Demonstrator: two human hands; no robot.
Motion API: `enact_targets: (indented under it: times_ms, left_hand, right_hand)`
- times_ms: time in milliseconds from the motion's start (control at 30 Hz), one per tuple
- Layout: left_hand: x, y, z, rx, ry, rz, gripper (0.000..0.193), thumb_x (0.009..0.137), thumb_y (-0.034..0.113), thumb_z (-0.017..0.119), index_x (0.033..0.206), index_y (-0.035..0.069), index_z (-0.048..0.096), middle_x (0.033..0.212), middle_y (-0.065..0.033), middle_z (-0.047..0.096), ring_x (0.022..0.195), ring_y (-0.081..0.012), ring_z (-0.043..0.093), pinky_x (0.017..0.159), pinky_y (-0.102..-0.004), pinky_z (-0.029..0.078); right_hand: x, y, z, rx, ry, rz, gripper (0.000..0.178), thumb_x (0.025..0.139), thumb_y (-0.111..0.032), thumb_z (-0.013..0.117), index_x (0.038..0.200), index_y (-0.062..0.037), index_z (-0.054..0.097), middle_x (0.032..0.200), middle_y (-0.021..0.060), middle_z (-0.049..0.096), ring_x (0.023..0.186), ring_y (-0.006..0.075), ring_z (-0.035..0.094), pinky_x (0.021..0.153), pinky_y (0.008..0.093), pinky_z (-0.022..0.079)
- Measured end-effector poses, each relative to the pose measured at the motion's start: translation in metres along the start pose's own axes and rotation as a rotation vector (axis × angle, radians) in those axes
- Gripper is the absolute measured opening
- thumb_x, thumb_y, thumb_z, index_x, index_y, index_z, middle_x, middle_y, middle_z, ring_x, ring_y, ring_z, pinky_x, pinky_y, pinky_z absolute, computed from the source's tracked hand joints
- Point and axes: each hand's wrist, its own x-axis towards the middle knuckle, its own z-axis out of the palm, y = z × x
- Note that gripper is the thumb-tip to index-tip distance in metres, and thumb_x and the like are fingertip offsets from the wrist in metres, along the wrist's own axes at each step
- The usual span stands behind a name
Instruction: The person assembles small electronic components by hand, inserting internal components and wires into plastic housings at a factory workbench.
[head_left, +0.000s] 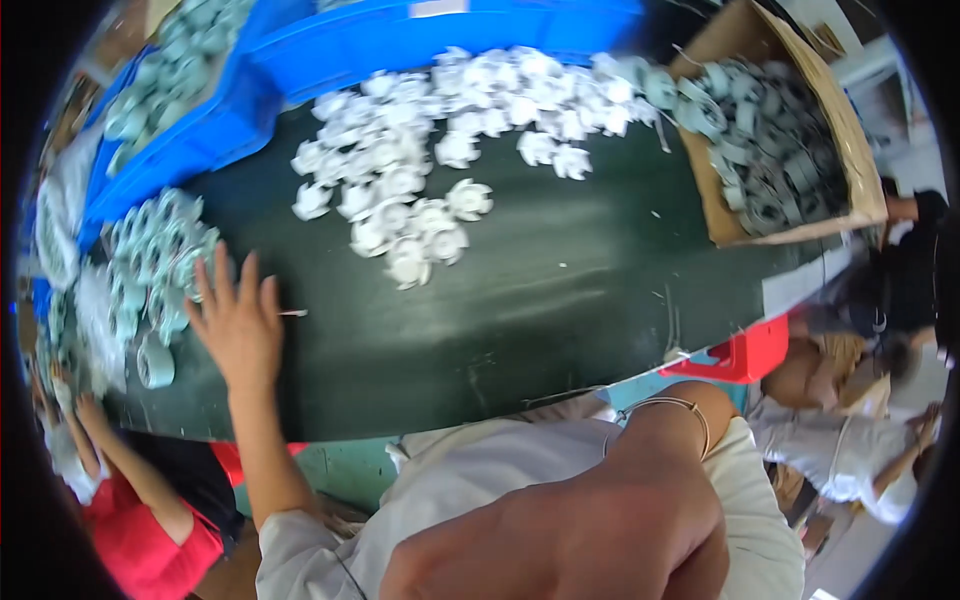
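Note:
Fingers spread, my left hand [243, 325] reaches over the dark green table top beside a cluster of pale green plastic rings [150, 255]. Its fingertips are at the cluster's right edge, and I see nothing held in it. One pale green ring [155, 361] lies at the near end of that cluster. My right hand [570, 535] is raised close to the camera, large at the bottom of the view, with a thin bracelet [690, 405] at its wrist. The back of this hand faces me; its fingers are hidden. Many white petal-shaped plastic parts [400, 190] lie loose across the table's far middle.
A cardboard box [865, 170] of grey-green rings stands at the far right. Blue bins [430, 35] line the far side; the left one [235, 120] holds more rings. A red stool [745, 352] is below the right edge. Other people sit at both sides.

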Motion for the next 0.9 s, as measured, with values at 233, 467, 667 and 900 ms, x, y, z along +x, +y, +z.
enact_targets:
  times_ms: [233, 467, 667, 900]
  left_hand:
    - [0.044, 0.017, -0.018, -0.75, 0.321, -0.115, 0.03, 0.083, 0.019, 0.053, 0.108, 0.003, 0.053, 0.114, -0.0144, 0.051, 0.107, -0.0274, 0.047, 0.091, -0.0391, 0.033]
    - [0.101, 0.209, -0.095, -0.969, 0.156, 0.773, 0.031, 0.067, 0.015, 0.065, 0.096, 0.007, 0.057, 0.085, -0.0078, 0.058, 0.078, -0.0242, 0.053, 0.068, -0.0351, 0.041]
    - [0.108, 0.255, -0.061, -0.499, 0.222, 1.046, 0.036, 0.07, 0.018, 0.053, 0.101, 0.0, 0.053, 0.099, -0.0076, 0.052, 0.087, -0.0201, 0.048, 0.077, -0.0306, 0.039]
    - [0.109, 0.245, -0.073, -0.726, 0.076, 1.167, 0.016, 0.068, 0.009, 0.049, 0.083, 0.003, 0.054, 0.096, -0.0119, 0.052, 0.086, -0.0243, 0.05, 0.073, -0.0312, 0.045]
  right_hand:
    - [-0.046, -0.016, 0.021, -0.069, 0.184, -0.064, 0.032, 0.082, -0.027, 0.056, 0.083, 0.0041, 0.054, 0.088, 0.0141, 0.049, 0.073, 0.0237, 0.05, 0.068, 0.0332, 0.043]
    - [-0.101, -0.008, 0.016, -0.271, 0.45, -0.313, 0.032, 0.08, -0.03, 0.055, 0.079, 0.0023, 0.053, 0.085, 0.0121, 0.052, 0.079, 0.0247, 0.05, 0.072, 0.0345, 0.041]
    - [-0.232, -0.014, -0.076, -1.47, 1.722, 0.332, 0.019, 0.072, -0.008, 0.059, 0.091, -0.0021, 0.056, 0.096, 0.0133, 0.055, 0.083, 0.026, 0.056, 0.073, 0.0304, 0.044]
    - [-0.283, -0.051, -0.161, -2.184, 1.251, 1.671, 0.027, 0.077, -0.015, 0.045, 0.102, -0.0156, 0.058, 0.105, 0.0096, 0.057, 0.106, 0.0264, 0.047, 0.092, 0.0491, 0.027]
